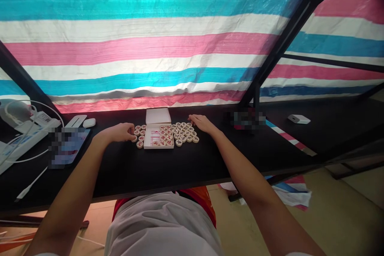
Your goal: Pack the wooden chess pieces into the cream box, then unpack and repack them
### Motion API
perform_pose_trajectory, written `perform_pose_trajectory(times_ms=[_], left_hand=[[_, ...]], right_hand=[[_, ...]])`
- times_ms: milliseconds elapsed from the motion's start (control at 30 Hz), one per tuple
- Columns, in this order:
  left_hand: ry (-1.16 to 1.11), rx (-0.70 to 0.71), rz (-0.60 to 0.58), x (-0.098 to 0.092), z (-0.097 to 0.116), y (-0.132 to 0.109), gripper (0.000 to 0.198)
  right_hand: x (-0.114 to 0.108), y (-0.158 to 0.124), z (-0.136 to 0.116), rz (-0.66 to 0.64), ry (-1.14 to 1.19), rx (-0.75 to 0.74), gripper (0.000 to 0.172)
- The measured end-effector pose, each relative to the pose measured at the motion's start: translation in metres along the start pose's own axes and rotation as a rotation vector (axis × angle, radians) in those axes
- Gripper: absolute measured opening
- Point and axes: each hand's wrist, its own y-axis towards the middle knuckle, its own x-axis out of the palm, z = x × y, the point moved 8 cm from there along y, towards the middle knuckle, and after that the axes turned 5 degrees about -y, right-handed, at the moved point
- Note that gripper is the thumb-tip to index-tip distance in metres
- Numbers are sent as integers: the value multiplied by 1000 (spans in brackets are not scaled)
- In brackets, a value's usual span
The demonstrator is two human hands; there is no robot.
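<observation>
1. Round pieces (183, 132) under the right hand (203, 124) fingers: pale tan, with red or dark marks.
2. Box (158, 146) between both hands' fingers: white.
3. Table (180, 168) beneath the fingers: black.
4. Tarp (150, 48) beyond the fingertips: cyan, pink and white stripes.

Between the left hand (121, 132) and the right hand (200, 122), a box (158, 146) sits on the desk (180, 168). Its lid (158, 116) lies just behind it. Discs (184, 133) lie in the box and beside it, touching both hands. A phone (67, 148) lies left of the left hand.
</observation>
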Motion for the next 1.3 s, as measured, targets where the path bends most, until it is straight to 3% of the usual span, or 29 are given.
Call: perform_pose_trajectory(times_ms=[200, 400, 900, 1067, 1200, 1300], left_hand=[[-76, -11, -75, 11, -7, 3, 36], [-137, 34, -133, 17, 0, 2, 49], [-75, 121, -85, 10, 8, 2, 47], [-93, 291, 59, 1, 34, -4, 33], [-43, 445, 82, 15, 71, -10, 32], [13, 492, 62, 28, 85, -10, 30]], right_hand=[[-1, -2, -4, -5, 5, 10, 40], [-2, -2, -6, -13, -11, 14, 39], [-2, -2, -6, -14, -35, 0, 39], [-1, -1, -3, -16, -38, -5, 39], [0, -1, -1, -16, -36, -9, 40], [1, -1, -1, -14, -28, -16, 40]])
